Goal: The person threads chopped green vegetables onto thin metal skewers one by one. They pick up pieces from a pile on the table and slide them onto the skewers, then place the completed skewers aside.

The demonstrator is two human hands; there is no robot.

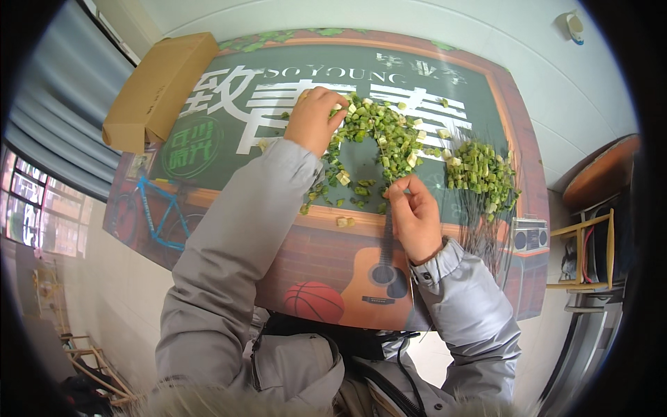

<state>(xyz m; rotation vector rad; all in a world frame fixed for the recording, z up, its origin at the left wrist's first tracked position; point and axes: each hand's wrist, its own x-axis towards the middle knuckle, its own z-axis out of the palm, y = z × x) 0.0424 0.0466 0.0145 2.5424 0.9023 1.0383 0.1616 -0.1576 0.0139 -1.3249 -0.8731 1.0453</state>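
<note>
A loose heap of small chopped green and pale pieces (390, 135) lies on the printed tabletop, its lower part scattered in a rough ring. My left hand (316, 119) is at the heap's upper left edge, fingers closed in a pinch; what is in them is mostly hidden, with a pale piece showing at the fingertips. At the heap's lower right, my right hand (415, 217) pinches a thin dark stick, whose line runs up among the pieces and shows again below the wrist. To its right lies a bundle of thin dark sticks (479, 233) with green pieces (479, 174) clustered at their far ends.
A brown cardboard box (163, 87) stands at the table's far left corner. The tabletop (445, 76) bears printed pictures and lettering. Wooden-framed chair parts (590, 250) stand beyond the right edge, and grey-blue curtains (69, 97) hang at the left.
</note>
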